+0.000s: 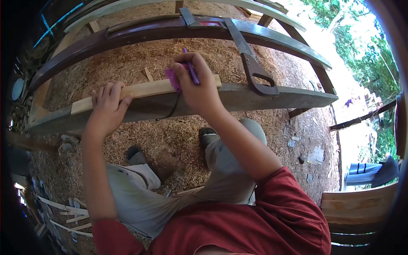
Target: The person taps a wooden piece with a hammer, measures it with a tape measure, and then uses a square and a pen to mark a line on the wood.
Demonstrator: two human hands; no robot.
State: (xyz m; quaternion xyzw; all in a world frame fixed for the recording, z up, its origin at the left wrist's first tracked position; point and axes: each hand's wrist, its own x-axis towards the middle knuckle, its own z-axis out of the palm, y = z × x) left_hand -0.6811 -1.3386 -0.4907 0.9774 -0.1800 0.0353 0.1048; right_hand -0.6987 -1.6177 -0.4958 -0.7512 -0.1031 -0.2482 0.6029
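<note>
A pale wooden strip (146, 89) lies along the near grey plank (229, 100). My left hand (106, 104) grips the strip near its left end, with fingers over the far edge and the thumb on the near side. Over the strip's right part, my right hand (197, 83) is closed around a purple pen (193, 73), which slants upward. Against the same hand is a small purple object (172, 79), partly hidden by the fingers; I cannot make out its kind. A black cord (172, 109) hangs below it, in front of the plank.
A handsaw (250, 63) leans across the two planks, right of my right hand. On the far dark beam (140, 37) rests a metal square (188, 18). Wood shavings (170, 144) cover the ground. A wooden bench (361, 208) stands at the lower right.
</note>
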